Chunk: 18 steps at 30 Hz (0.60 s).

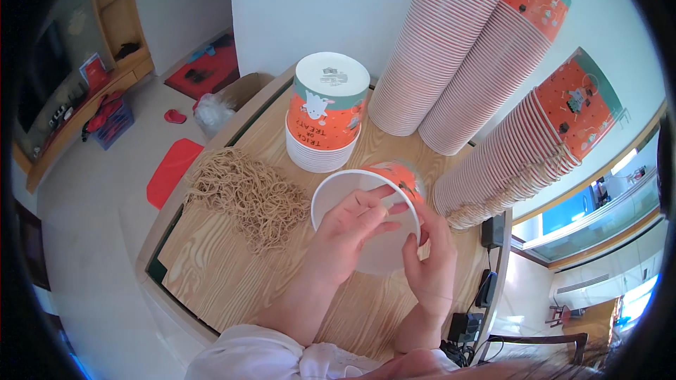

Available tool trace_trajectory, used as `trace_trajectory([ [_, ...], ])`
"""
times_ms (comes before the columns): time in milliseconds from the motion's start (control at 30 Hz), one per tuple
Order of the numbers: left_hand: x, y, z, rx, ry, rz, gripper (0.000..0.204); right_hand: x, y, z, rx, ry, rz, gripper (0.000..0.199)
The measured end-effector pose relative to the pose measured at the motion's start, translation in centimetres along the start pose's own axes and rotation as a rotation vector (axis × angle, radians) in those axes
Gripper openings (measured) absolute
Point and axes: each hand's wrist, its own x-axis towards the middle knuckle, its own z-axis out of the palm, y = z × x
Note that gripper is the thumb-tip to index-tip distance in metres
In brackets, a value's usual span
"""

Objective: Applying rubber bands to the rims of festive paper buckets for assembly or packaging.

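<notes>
A paper bucket (341, 191), white inside and orange printed outside, is tilted with its round mouth toward me. My right hand (432, 259) grips its right side at the rim. At the mouth of the bucket, my left hand (346, 229) has its thumb and fingers drawn together; whatever lies between them is too small to make out. To the left of the bucket spreads a loose heap of tan twine (246, 193). Just behind it stands a short stack of upside-down buckets (322, 118) with orange and green sides and a white base.
Two tall nested bucket stacks (436, 35) lean near the wall. A third stack (510, 141) at right has twine loops (524, 193) along its lower side. Black power adapters (465, 326) lie by the table's right edge. A red stool (174, 171) stands beyond the left edge.
</notes>
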Motion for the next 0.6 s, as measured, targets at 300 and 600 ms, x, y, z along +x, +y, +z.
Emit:
trace_trajectory([
  [300, -0.7, -1.0, -0.4, 0.775, -0.091, 0.114, 0.008, -0.1, 0.2, -0.4, 0.070, 0.040, 0.106, 0.029],
  [600, -0.5, -0.6, -0.5, 1.209, -0.088, 0.154, 0.010, -0.8, 2.1, -1.0, -0.011, -0.172, 0.199, 0.014],
])
